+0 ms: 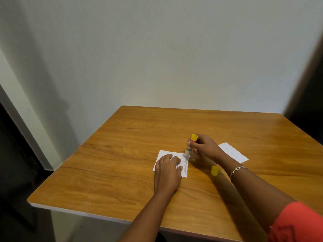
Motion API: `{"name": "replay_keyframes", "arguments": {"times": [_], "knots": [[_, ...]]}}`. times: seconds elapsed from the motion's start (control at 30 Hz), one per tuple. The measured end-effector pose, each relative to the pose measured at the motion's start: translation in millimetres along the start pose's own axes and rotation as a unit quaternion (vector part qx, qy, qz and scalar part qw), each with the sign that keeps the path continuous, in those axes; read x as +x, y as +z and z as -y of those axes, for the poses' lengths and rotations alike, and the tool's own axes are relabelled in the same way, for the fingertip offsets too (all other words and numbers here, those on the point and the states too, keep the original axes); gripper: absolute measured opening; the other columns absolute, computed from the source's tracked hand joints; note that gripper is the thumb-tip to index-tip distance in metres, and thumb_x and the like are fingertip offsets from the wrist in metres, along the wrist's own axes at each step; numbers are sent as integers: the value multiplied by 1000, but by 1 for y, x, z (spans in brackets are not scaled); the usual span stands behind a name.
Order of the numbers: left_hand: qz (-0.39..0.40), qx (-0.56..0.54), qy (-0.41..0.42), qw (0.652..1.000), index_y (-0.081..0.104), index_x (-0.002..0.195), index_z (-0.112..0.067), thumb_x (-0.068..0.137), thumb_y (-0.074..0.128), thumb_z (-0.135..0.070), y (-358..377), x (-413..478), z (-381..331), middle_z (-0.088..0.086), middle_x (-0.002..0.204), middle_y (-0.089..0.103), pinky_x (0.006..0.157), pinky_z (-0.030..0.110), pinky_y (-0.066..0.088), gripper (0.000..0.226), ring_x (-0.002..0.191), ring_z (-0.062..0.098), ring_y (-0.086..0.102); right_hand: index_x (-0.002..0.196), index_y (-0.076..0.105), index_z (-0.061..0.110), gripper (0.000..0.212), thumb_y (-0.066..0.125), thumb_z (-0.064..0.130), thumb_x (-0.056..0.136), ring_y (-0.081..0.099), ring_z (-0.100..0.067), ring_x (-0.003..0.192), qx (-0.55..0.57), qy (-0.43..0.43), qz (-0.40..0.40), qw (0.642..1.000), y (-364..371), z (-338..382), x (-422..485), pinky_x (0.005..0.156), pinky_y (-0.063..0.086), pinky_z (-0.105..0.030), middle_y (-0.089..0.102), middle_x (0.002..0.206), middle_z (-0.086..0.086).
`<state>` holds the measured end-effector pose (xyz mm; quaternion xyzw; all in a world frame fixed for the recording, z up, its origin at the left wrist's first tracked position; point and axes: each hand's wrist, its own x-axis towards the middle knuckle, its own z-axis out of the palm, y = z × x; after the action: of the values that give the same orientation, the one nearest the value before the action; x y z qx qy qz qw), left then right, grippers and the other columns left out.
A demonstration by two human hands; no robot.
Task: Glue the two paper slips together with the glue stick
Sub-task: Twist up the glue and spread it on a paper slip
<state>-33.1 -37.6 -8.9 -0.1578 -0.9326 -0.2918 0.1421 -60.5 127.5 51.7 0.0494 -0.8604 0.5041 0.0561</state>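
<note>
A white paper slip (pixel 162 154) with printed lines lies flat near the middle of the wooden table. My left hand (pixel 167 172) presses on it with fingers spread, covering most of it. My right hand (pixel 203 145) grips an uncapped glue stick (pixel 191 144), yellow at the top, tilted with its tip touching the slip's far right corner. The stick's yellow cap (pixel 215 170) lies on the table beside my right forearm. A second white slip (pixel 235 152) lies to the right, partly hidden behind my right wrist.
The wooden table (pixel 122 172) stands against a pale wall; its left and near edges drop to a dark floor. A bracelet sits on my right wrist (pixel 237 170).
</note>
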Motion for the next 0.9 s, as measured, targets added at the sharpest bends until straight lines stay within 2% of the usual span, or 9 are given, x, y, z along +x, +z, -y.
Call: {"name": "replay_keyframes", "arguments": {"times": [0.33, 0.57, 0.9], "knots": [[-1, -1, 5, 1000, 59, 111, -19, 90, 53, -27, -1, 0, 0, 2, 126, 53, 104, 31, 31, 24, 122, 18, 42, 85, 59, 3, 16, 62, 18, 85, 55, -14, 58, -43, -5, -3, 999, 4, 1, -3, 61, 45, -29, 58, 63, 3], [-1, -2, 0, 1000, 59, 111, -19, 90, 53, -28, 0, 1, 1, 1, 126, 54, 103, 32, 31, 23, 122, 18, 42, 86, 60, 5, 16, 62, 20, 85, 57, -14, 62, -68, -14, 4, 998, 4, 5, -10, 65, 48, -30, 60, 67, 4], [-9, -5, 4, 1000, 61, 108, -19, 89, 54, -23, 0, 1, 0, 3, 121, 57, 99, 33, 34, 21, 119, 20, 45, 89, 61, 9, 18, 61, 26, 85, 63, -21, 74, -110, -36, 15, 993, 9, 11, -27, 71, 51, -37, 69, 85, -11]]}}
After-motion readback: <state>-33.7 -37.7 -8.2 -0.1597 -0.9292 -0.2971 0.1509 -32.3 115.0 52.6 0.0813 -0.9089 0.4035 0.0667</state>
